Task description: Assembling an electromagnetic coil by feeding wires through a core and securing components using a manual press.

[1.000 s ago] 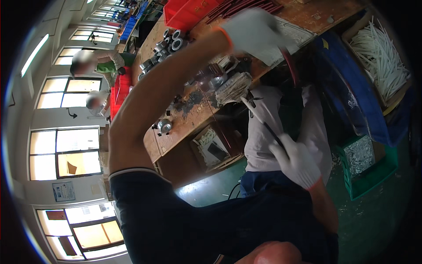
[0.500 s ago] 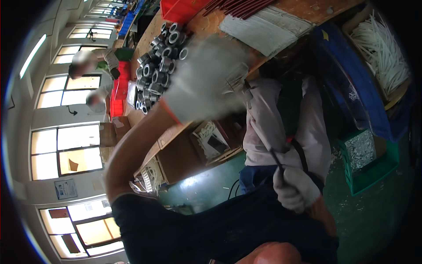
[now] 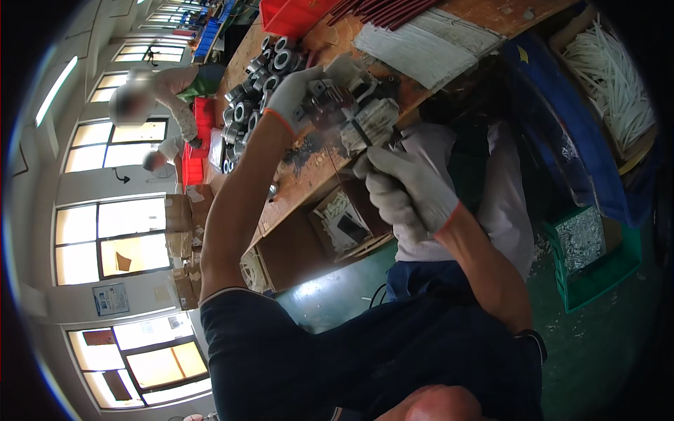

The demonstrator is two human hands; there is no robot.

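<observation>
My left hand [image 3: 293, 98], in a white glove with an orange cuff, reaches over the workbench to a small metal fixture [image 3: 365, 88]. Its fingers are bent around something at the fixture's left side, partly hidden and blurred. Against this side shows a shiny, reddish-brown and silver metal part [image 3: 328, 105]. My right hand [image 3: 407, 189], gloved too, is closed around a thin dark rod-shaped tool [image 3: 360, 132]. The tool's far end points up-left at the metal part; I cannot tell whether they touch. A whitish, stained block [image 3: 375, 123] sits at the fixture's near side.
Many grey metal ring fittings [image 3: 246, 112] are piled left of the fixture. Behind stand a red bin [image 3: 291, 17] and dark red rods [image 3: 386, 10]. A blue-lined container of white strips [image 3: 607, 84] and a green crate [image 3: 600, 288] lie right. Two people work far left.
My left hand has moved away from the camera, down to the fixture. My right hand has come up and left from my lap, bringing the rod-shaped tool to the metal part.
</observation>
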